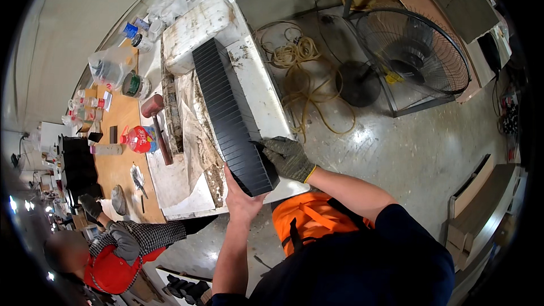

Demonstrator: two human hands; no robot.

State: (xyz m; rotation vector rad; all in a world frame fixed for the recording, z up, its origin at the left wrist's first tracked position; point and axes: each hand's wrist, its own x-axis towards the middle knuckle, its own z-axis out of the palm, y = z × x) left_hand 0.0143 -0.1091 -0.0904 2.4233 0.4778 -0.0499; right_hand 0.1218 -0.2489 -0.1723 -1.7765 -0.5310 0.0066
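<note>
Half-closed, the bare left hand (243, 195) and gloved right hand (288, 160) hold opposite sides of one end, likely for steadiness: over the white table (264, 93) runs the long black stack (229, 110), that end possibly raised, a mallet (153, 106) to its left.

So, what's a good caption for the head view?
Bare left hand and gloved right hand holding the near end of a long dark block.

The person has one bare left hand (243, 200), one gloved right hand (288, 160); there is one row of black slats (229, 107), too tightly packed to count; one mallet (159, 129); one fan (416, 55); one co-worker (113, 269).
</note>
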